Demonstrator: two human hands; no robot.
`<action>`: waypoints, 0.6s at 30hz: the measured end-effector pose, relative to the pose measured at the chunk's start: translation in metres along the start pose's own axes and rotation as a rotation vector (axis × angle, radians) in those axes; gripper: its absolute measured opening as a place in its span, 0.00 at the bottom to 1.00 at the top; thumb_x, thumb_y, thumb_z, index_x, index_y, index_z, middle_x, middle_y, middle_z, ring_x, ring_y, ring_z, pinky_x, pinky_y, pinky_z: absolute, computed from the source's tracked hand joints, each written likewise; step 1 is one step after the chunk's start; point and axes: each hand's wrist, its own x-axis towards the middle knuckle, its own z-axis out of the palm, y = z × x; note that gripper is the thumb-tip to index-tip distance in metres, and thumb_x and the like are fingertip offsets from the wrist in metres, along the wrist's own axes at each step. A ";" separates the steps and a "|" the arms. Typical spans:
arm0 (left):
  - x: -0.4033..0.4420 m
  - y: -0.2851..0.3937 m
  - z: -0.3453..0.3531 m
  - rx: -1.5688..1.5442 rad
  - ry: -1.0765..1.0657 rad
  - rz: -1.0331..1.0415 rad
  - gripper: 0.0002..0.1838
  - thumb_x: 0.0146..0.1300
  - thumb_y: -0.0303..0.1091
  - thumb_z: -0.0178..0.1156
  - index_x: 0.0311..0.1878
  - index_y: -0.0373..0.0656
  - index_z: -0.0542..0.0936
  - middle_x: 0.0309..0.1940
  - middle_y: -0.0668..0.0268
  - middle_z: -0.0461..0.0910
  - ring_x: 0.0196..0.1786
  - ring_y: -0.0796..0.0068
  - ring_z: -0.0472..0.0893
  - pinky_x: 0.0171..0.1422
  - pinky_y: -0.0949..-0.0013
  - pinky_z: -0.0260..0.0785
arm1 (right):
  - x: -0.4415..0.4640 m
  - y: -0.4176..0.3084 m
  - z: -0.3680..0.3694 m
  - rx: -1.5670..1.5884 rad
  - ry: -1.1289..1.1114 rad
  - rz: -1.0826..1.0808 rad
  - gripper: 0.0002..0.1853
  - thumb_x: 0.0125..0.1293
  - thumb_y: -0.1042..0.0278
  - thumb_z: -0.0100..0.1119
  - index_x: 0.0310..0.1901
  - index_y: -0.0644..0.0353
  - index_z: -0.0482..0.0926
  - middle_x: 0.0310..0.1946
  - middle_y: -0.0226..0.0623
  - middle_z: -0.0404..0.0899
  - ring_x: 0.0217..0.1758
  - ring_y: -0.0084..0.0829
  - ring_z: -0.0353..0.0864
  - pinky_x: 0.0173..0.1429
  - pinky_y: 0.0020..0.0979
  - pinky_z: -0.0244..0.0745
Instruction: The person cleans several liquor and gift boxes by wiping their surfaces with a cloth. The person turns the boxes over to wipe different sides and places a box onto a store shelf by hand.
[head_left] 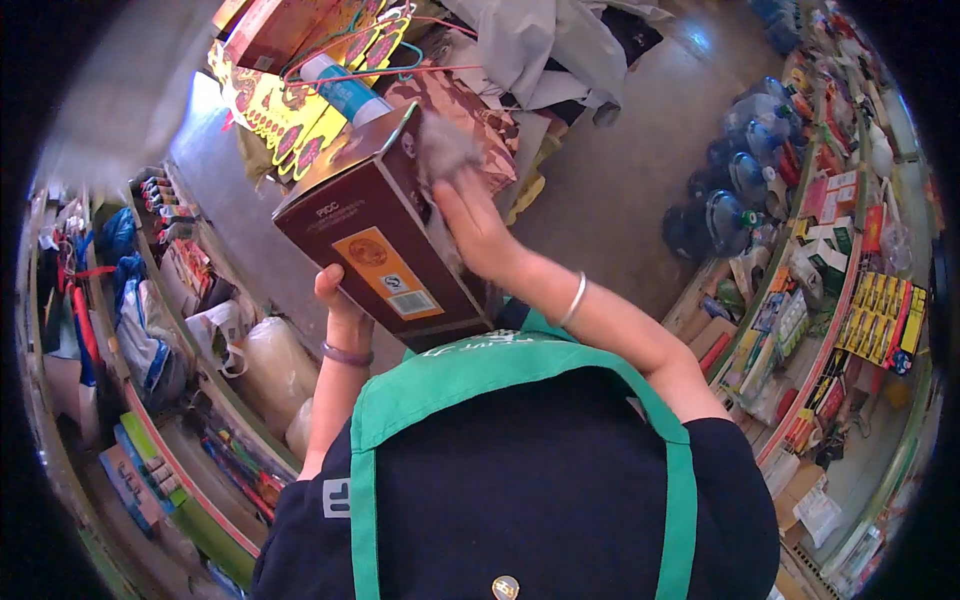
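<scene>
A dark brown carton (330, 225) with an orange label panel and a barcode is tilted in front of my chest. My left hand (342, 298) grips its lower left edge, thumb against the printed face and the other fingers hidden behind. On the carton's right side my right hand (478, 225) presses a fluffy grey cloth (447, 148), slightly blurred, with its fingers closed on it. Just beyond the carton lie a blue-and-white cylindrical container (345, 90) and yellow printed packaging (275, 120).
Shelves of mixed goods curve along both sides. Large blue water bottles (735, 215) stand on the floor at right. Grey sheeting (545, 50) and a red hanger (400, 72) lie on the pile ahead. A green apron (500, 375) covers my front.
</scene>
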 end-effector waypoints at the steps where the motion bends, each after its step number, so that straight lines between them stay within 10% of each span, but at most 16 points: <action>1: 0.000 -0.002 -0.010 -0.007 -0.008 -0.001 0.40 0.44 0.47 0.61 0.62 0.39 0.69 0.55 0.55 0.77 0.54 0.58 0.79 0.60 0.58 0.73 | 0.018 -0.017 -0.001 0.075 0.018 -0.020 0.26 0.71 0.62 0.49 0.62 0.73 0.61 0.61 0.61 0.61 0.65 0.60 0.59 0.71 0.45 0.52; 6: -0.004 -0.004 0.020 -0.026 0.070 0.097 0.41 0.45 0.49 0.62 0.63 0.39 0.69 0.55 0.55 0.77 0.55 0.58 0.78 0.61 0.57 0.72 | -0.012 -0.033 -0.004 0.199 -0.068 -0.024 0.32 0.70 0.64 0.49 0.68 0.76 0.52 0.68 0.63 0.52 0.74 0.57 0.48 0.77 0.43 0.41; 17: -0.003 -0.003 0.002 0.006 0.105 -0.004 0.37 0.48 0.48 0.60 0.62 0.38 0.70 0.56 0.55 0.76 0.56 0.57 0.77 0.60 0.55 0.71 | -0.051 0.017 0.001 0.940 0.040 1.368 0.27 0.76 0.50 0.35 0.70 0.56 0.60 0.65 0.40 0.67 0.67 0.35 0.65 0.71 0.31 0.57; 18: -0.002 0.000 0.006 0.019 0.105 0.009 0.37 0.49 0.48 0.60 0.62 0.38 0.70 0.56 0.55 0.76 0.56 0.57 0.77 0.60 0.55 0.71 | -0.062 0.012 -0.003 0.657 -0.085 1.114 0.26 0.76 0.53 0.34 0.70 0.57 0.60 0.65 0.42 0.66 0.68 0.36 0.64 0.72 0.31 0.56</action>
